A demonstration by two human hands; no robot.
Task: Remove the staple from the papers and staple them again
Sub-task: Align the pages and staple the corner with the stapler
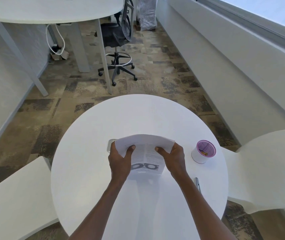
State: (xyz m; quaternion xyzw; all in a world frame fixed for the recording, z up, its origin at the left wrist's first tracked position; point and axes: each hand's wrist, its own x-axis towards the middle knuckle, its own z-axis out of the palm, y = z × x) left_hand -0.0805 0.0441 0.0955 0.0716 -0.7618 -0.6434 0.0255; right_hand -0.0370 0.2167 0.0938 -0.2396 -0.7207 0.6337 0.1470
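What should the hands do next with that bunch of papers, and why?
Probably lay the papers flat on the round table. Both the left hand and the right hand are gripping the stack, lifted and bent, so neither hand is free. No staple is visible from here. The slim metal tool lies near the right forearm, untouched.

Both bare forearms reach forward from the bottom edge, converging slightly. The left hand (120, 161) is closed in a pinch, thumb on top and pointing inward, fingers tucked beneath. The right hand (174, 157) mirrors it, thumb pressed inward, wrist bent slightly down.
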